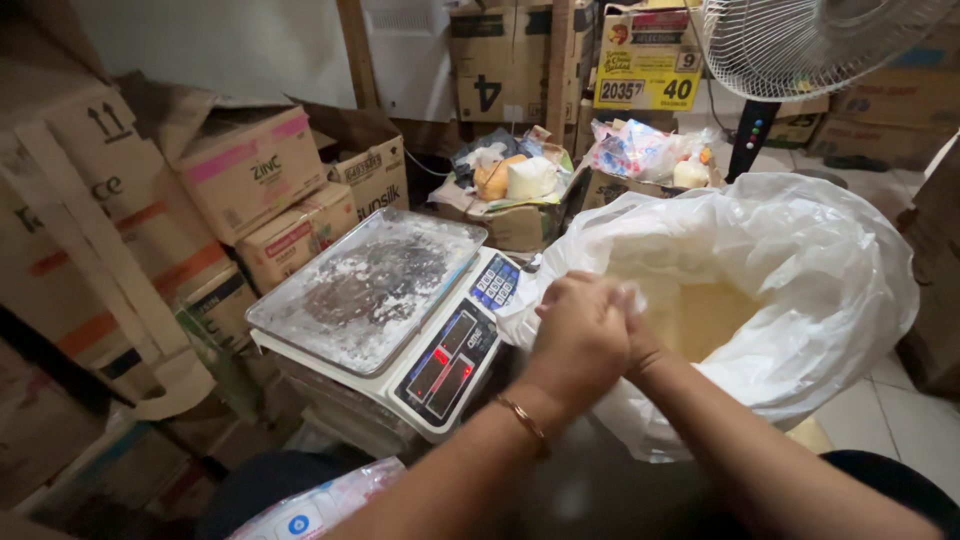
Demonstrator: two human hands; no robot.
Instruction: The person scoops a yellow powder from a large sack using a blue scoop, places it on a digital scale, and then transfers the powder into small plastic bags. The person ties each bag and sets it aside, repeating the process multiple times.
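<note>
My left hand (578, 335), with a thin bracelet on its wrist, is closed into a fist over the near rim of a big white plastic sack (800, 290). My right hand (640, 335) is pressed against it from behind and mostly hidden; only its wrist and heel show. A small bit of pale clear plastic (630, 298) sticks out between the fingers. The sack stands open, with a yellowish powder (705, 315) inside. Just left of my hands sits a white digital scale (450, 365) with a metal tray (370, 285) dusted with white powder.
Cardboard boxes (250, 170) are stacked along the left and back. Open boxes with packets and bagged goods (515, 180) stand behind the scale. A standing fan (800, 40) rises at the top right. A packet (320, 505) lies near my lap. Tiled floor (880, 410) shows at the right.
</note>
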